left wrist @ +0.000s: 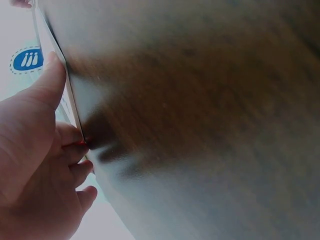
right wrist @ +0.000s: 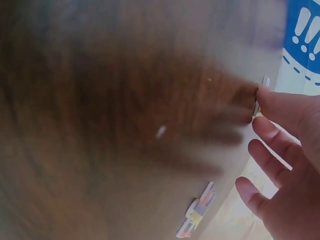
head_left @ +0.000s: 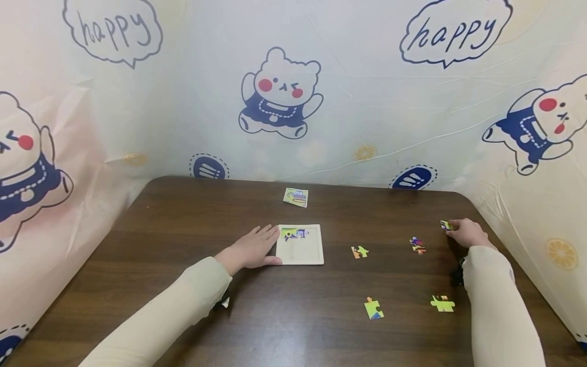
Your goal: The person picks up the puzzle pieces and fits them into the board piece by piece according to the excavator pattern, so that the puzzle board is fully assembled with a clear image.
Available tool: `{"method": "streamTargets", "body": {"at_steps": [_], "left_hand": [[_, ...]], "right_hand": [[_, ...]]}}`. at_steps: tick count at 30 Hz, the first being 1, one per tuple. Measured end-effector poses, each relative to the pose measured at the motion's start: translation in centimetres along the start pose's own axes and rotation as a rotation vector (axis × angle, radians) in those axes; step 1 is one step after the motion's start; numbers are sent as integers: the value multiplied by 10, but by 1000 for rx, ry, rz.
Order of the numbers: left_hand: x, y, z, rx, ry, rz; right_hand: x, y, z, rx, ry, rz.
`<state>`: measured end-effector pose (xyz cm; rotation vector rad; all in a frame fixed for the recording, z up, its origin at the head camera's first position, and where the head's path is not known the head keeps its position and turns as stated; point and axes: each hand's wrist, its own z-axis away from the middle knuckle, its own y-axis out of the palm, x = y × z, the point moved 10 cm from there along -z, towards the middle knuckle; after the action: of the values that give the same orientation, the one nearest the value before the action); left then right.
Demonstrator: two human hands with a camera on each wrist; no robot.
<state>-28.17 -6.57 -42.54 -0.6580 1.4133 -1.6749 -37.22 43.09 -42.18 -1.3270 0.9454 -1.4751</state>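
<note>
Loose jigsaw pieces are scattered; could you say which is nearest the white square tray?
The leftmost, orange-and-green piece; the others are farther away.

Soft glare lightens the tabletop point(head_left: 284, 326); wrist views blur.

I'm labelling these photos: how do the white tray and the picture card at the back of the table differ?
Size: the white tray looks larger than the picture card. Surface: the tray is mostly blank white; the card is printed nearly all over. Contact: the left hand touches the tray, while no hand touches the card. Both lie on the brown table.
</note>
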Motion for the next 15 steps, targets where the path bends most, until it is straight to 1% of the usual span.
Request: {"method": "streamTargets", "body": {"at_steps": [6, 15], "left_hand": [[0, 1, -1, 3, -2, -2], [0, 0, -1, 2, 4, -10]], "right_hand": [[5, -3, 2, 13, -11, -12], [6, 1, 2, 47, -6, -18]]}}
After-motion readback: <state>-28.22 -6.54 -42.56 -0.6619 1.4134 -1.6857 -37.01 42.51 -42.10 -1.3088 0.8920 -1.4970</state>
